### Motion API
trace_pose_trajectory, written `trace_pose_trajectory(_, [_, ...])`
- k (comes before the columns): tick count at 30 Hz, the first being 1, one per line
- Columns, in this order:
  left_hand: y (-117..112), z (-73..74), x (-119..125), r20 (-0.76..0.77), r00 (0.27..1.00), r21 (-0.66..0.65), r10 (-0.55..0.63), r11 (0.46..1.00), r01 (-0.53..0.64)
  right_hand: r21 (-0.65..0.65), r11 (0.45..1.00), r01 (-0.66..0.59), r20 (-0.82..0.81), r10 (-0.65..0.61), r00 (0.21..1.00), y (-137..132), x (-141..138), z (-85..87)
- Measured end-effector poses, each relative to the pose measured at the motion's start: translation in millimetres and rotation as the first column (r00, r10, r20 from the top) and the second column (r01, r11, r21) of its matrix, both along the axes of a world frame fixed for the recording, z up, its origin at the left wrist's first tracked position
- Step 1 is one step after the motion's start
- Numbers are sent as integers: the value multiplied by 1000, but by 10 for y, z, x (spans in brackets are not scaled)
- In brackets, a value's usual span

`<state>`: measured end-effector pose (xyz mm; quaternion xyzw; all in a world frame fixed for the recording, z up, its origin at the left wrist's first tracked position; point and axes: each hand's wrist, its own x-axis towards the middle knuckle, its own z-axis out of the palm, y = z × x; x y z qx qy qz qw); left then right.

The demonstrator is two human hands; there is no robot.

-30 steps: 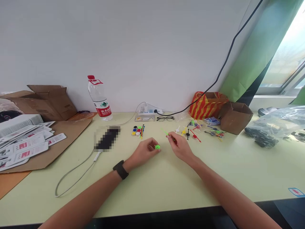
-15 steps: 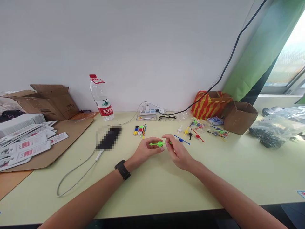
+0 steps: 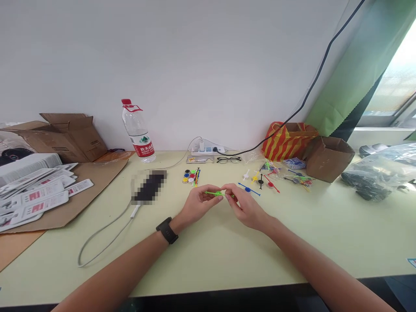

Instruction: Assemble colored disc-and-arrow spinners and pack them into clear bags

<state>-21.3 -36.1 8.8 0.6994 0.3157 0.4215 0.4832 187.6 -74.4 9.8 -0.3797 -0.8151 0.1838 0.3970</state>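
Note:
Between my two hands is a small green arrow spinner [image 3: 212, 193], seen nearly edge-on and partly covered by fingers. My left hand [image 3: 197, 204] pinches it from the left, thumb below. From the right, my right hand [image 3: 246, 207] closes thumb and fingertips on its other end. Just beyond the right hand lie similar spinners: a blue one [image 3: 248, 190], a red one [image 3: 271, 184], a black one [image 3: 260, 182], a yellow one [image 3: 255, 179] and a white one [image 3: 246, 175]. Loose coloured discs [image 3: 186, 179] and thin arrows [image 3: 196, 177] are beyond the left hand.
A pixelated dark object [image 3: 151, 186] with a cable [image 3: 94, 236] lies left. Behind stand a water bottle [image 3: 139, 134], power strip [image 3: 206, 149] and glasses [image 3: 229, 160]. Bagged pieces [image 3: 299, 181], a striped bag [image 3: 282, 143] and a carton [image 3: 329, 159] are right; printed cards [image 3: 42, 195] sit far left.
The green spinner has tipped from showing its round face to nearly edge-on. My right hand has come in closer to my left, and their fingertips now almost meet.

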Motion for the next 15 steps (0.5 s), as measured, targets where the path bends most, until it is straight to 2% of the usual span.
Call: trace_pose_trajectory(15, [-32, 40, -25, -102, 993, 190, 61, 981, -41, 93, 996, 3, 66, -9, 998, 59, 47, -27])
